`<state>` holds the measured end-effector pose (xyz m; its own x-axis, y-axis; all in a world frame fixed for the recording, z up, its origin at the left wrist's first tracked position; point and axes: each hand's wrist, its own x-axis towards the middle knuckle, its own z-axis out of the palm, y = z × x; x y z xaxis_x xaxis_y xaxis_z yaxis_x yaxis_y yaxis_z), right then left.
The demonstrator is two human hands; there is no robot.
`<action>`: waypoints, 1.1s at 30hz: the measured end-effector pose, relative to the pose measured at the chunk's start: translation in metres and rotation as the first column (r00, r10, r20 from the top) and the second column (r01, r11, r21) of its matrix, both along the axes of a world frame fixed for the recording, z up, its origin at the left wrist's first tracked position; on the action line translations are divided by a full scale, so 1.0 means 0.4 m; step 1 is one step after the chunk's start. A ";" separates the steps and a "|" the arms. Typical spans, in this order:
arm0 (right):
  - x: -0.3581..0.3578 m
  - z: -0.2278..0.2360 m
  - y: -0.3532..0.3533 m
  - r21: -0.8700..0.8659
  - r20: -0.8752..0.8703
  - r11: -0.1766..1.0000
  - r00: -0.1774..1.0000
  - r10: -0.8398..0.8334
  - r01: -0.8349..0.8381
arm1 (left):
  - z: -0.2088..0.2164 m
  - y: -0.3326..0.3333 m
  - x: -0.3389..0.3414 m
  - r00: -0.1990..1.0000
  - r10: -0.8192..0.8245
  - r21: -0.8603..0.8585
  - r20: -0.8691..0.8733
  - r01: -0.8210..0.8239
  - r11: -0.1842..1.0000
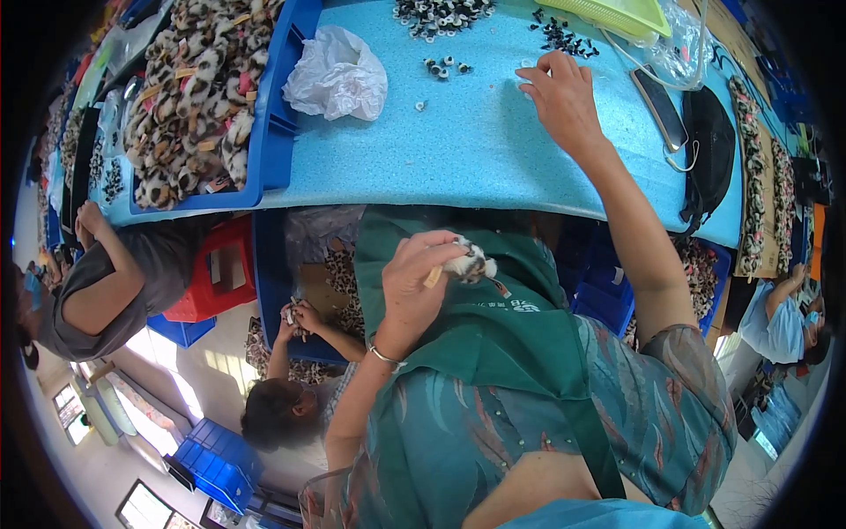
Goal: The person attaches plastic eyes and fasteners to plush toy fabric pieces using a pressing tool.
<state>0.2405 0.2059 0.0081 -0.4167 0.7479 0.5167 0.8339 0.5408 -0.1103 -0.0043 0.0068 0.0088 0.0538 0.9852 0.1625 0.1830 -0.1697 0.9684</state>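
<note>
My left hand (pixel 412 280) is closed around a small plush piece (pixel 471 263) with white, brown and black fur and a tan tag, held in front of my green apron (pixel 485 344). Over the blue tabletop (pixel 493 159), my right hand (pixel 566 101) has its fingers curled toward each other. A tiny pale thing shows by those fingertips, too small to name. To the left of that hand lie several small black-and-white round pieces (pixel 441 67), with a single one (pixel 420 106) nearer me. Beyond it are a scatter of black pieces (pixel 564 37) and a larger pile of black-and-white pieces (pixel 436 16).
A blue bin (pixel 275 115) full of plush pieces (pixel 198 88) stands at the left, beside a crumpled white plastic bag (pixel 339 75). A yellow-green basket (pixel 621 13), a phone (pixel 659 108) and a black pouch (pixel 708 145) lie at the right. Other people sit nearby.
</note>
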 end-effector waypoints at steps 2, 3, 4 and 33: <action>0.005 -0.001 0.020 -0.058 0.151 0.998 0.989 0.008 0.001 | -0.004 -0.002 -0.005 1.000 0.002 0.016 -0.016 -0.001 1.000; 0.008 0.002 0.022 -0.059 0.149 0.998 0.989 0.013 -0.004 | -0.005 -0.001 -0.006 0.999 -0.005 0.032 -0.031 0.006 0.999; 0.003 0.012 0.021 -0.019 0.151 0.999 0.987 0.047 -0.044 | -0.004 -0.003 -0.008 0.999 0.002 0.026 -0.034 -0.001 1.000; -0.197 0.080 -0.351 -0.696 -0.711 0.200 0.622 -0.329 -0.690 | 0.005 -0.043 -0.023 0.978 0.141 0.287 -0.151 -0.093 0.953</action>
